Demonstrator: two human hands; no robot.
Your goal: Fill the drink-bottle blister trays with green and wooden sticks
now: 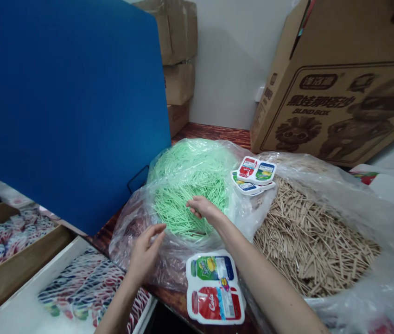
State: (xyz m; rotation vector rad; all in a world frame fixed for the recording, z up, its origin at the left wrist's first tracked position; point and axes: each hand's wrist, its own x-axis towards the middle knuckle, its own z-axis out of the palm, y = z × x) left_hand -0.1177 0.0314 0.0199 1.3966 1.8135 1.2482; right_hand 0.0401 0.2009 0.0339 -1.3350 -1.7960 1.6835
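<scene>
My right hand (201, 207) reaches over a heap of thin light-green sticks (179, 199) in a clear plastic bag (127, 241). Its fingers are curled together at the sticks, and what they hold, if anything, is too small to make out. My left hand (147, 248) hovers by the bag's near left rim, thumb and fingers apart, with nothing in it. Just below the hands, at the table's front edge, lies a flat printed pack (214, 287) with a green Sprite bottle and a red Cola bottle on it.
Right of the green sticks, a second plastic bag holds brown paper sticks (315, 236). Similar packs (256, 170) lie between the bags. A blue panel (72, 93) stands at left, above a white box (23, 304) of stacked packs. A large carton (322, 106) stands behind.
</scene>
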